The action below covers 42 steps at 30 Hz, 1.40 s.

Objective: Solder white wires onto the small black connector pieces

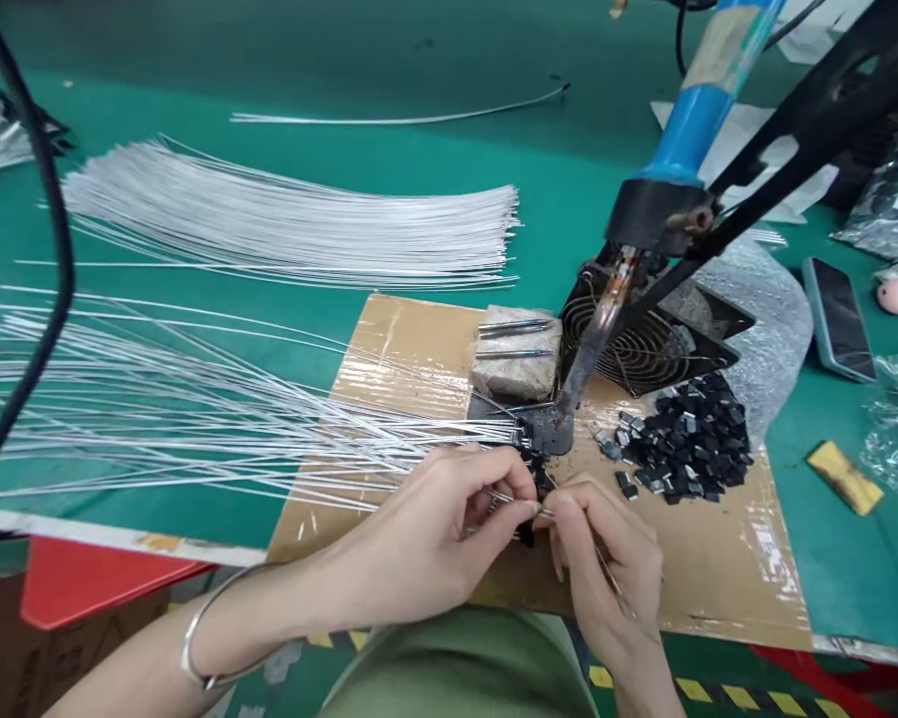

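Note:
Both of my hands meet just in front of a clamped soldering iron (595, 339), their fingertips almost touching. With thumb and forefinger, my left hand (464, 524) pinches the end of a thin white wire, mostly covered by the fingers. My right hand (606, 558) is closed in a pinch on a thin grey strand (615, 586), which runs back across the palm; its exact kind is unclear. Behind the fingers lie the ends of many loose white wires (359, 439), several with small black connectors (528, 434) on them. To the right is a heap of loose black connectors (692, 439).
Brown cardboard (411, 334) covers the work spot on the green table (591, 130). A small fan (636, 339) stands behind the iron, beside a greyish block (516, 374) bearing metal rods. A bundle of white wires (291, 214) lies farther back. A phone (838, 319) and yellow sponge (844, 477) lie right.

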### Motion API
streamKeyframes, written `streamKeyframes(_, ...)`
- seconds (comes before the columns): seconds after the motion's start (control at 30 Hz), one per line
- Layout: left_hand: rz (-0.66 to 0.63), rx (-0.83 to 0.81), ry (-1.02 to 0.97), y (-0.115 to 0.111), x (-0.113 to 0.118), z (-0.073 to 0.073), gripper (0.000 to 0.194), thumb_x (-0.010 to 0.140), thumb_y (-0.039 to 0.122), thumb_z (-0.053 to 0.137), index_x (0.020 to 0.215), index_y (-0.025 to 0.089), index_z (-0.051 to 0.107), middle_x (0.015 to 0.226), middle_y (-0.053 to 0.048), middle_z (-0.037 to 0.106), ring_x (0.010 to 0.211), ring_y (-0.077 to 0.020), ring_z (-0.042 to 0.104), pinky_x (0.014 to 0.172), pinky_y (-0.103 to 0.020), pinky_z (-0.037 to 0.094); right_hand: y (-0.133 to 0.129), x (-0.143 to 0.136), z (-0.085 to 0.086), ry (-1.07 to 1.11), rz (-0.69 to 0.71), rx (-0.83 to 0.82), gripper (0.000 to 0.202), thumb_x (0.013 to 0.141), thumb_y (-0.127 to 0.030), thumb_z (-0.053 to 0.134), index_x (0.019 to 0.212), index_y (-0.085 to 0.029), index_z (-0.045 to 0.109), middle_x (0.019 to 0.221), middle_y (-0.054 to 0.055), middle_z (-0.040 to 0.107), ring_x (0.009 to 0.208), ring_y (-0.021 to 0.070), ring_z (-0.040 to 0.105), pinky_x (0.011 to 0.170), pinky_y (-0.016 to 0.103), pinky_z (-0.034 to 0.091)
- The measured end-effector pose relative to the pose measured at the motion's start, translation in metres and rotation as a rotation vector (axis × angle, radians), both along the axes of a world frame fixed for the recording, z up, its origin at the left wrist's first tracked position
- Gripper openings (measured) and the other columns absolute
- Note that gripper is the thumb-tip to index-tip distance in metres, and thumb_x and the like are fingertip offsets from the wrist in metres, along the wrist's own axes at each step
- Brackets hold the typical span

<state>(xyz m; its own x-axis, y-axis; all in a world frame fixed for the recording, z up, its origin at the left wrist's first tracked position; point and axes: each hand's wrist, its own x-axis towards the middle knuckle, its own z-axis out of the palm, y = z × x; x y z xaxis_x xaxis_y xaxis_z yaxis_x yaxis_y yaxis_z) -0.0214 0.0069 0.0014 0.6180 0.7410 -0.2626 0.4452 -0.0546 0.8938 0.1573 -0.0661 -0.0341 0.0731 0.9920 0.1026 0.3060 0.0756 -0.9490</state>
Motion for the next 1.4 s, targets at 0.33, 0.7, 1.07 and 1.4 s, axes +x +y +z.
streamKeyframes(0.33,0.085,-0.196,-0.061,0.003,0.002,0.004,0.022,0.097,0.032,0.059,0.081,0.018,0.064,0.065,0.002,0.057,0.057,-0.0123,0.047,0.050,-0.024,0.032,-0.003,-0.005,0.005,0.081,-0.108,-0.136,0.036,0.105,-0.038,0.058,0.074,-0.021,0.060,0.065,-0.003,0.051,0.059,0.0120,0.048,0.055,0.027,0.033)
streamKeyframes(0.7,0.167,-0.248,-0.131,0.003,0.011,0.004,0.021,0.092,0.030,0.062,0.077,0.016,0.064,0.064,0.001,0.060,0.054,-0.0099,0.044,0.050,-0.023,0.032,-0.005,-0.008,-0.002,0.057,-0.173,-0.064,0.029,0.103,-0.030,0.063,0.076,-0.021,0.063,0.063,-0.005,0.049,0.055,0.0098,0.046,0.056,0.026,0.036)
streamKeyframes(1.07,0.269,-0.228,-0.153,0.004,0.010,0.006,0.022,0.089,0.034,0.064,0.075,0.016,0.063,0.063,0.002,0.056,0.053,-0.0099,0.040,0.048,-0.023,0.029,-0.009,-0.007,0.000,0.346,-0.391,-0.124,0.048,0.109,-0.045,0.051,0.082,-0.021,0.083,0.067,0.001,0.058,0.050,0.0097,0.052,0.043,0.023,0.039)
streamKeyframes(1.4,0.276,-0.203,-0.156,0.006,0.008,0.007,0.025,0.090,0.037,0.062,0.076,0.016,0.064,0.067,0.000,0.061,0.057,-0.0120,0.047,0.052,-0.024,0.036,-0.001,-0.022,-0.006,0.606,-0.186,-0.141,0.019,0.102,-0.027,0.067,0.102,-0.029,0.086,0.082,0.002,0.073,0.053,0.0086,0.063,0.042,0.016,0.056)
